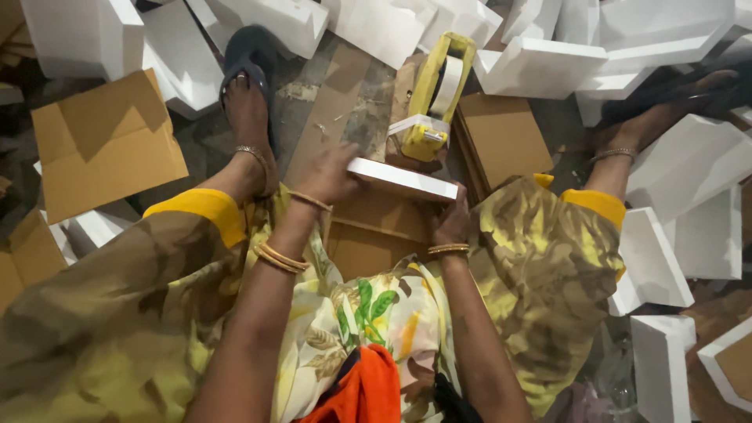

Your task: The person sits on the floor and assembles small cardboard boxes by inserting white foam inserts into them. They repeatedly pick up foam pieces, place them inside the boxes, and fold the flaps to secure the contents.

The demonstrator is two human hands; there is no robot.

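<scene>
I sit on the floor with my legs spread. A flat white foam piece (403, 179) lies across the top of a brown cardboard box (376, 235) between my knees. My left hand (329, 174) rests on the foam's left end. My right hand (452, 222) grips its right end and the box edge beneath. Just beyond the foam stands a yellow tape dispenser (433, 98) with a white roll, touched by neither hand.
White foam corner pieces (540, 66) are heaped along the far side and to the right (654, 262). Flat cardboard sheets lie at left (106, 141) and behind the dispenser (501, 137). My feet (249, 117) rest on the floor on either side.
</scene>
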